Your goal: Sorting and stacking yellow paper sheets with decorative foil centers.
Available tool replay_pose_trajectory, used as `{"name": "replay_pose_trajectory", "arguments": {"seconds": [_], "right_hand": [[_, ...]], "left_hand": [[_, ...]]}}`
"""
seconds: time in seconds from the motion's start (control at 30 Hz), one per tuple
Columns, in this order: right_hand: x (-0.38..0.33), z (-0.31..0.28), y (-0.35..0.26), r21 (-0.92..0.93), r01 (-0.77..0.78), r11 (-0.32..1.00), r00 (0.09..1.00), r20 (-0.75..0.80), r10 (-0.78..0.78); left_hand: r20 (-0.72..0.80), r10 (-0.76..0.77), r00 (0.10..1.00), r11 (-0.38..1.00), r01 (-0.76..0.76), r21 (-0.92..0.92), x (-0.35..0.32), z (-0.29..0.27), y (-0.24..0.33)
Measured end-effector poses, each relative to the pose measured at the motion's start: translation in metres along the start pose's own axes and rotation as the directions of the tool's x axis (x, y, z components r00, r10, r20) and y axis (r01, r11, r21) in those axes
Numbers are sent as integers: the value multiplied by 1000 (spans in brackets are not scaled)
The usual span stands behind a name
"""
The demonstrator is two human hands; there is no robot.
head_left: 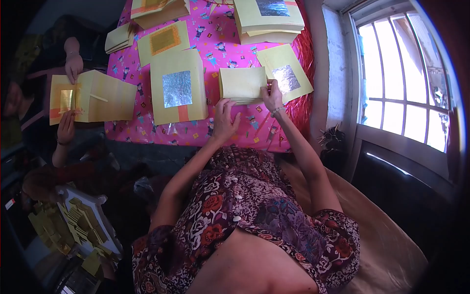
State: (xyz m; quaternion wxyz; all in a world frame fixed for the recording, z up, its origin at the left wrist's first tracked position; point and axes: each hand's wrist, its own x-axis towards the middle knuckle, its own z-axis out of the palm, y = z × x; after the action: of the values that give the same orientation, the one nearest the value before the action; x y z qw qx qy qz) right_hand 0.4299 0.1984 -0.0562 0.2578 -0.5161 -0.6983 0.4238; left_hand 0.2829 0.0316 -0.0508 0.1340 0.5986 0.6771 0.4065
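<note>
one small paper stack is plain pale yellow

Narrow strip of tabletop ran open between large paper stack and small paper stack; left hand crowded its near end. Silver-patched sheet obstructed the right side.

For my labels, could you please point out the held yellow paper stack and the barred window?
Held yellow paper stack (242,84): head view, middle of its top sheet.
Barred window (394,73): head view, bright area between its bars.
</note>
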Motion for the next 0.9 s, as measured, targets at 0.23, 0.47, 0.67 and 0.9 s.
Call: {"name": "replay_pose_trajectory", "arguments": {"seconds": [0.23, 0.47, 0.67, 0.9], "right_hand": [[-1, -5, -9, -49, -1, 999, 1000, -18, 1], [1, -20, -17, -189, -87, 978, 990, 95, 106], [30, -31, -70, -553, 447, 703, 891, 203, -407], [64, 3, -54, -613, 600, 514, 773, 611, -173]], "left_hand": [[-346, -646, 680, 755, 505, -418, 20, 44, 19], [-302, -827, 475, 560, 643, -522, 34, 76, -11], [-247, -865, 436, 497, 680, -540, 32, 78, -8], [-210, -969, 134, 247, 633, -734, 32, 98, 3]]}}
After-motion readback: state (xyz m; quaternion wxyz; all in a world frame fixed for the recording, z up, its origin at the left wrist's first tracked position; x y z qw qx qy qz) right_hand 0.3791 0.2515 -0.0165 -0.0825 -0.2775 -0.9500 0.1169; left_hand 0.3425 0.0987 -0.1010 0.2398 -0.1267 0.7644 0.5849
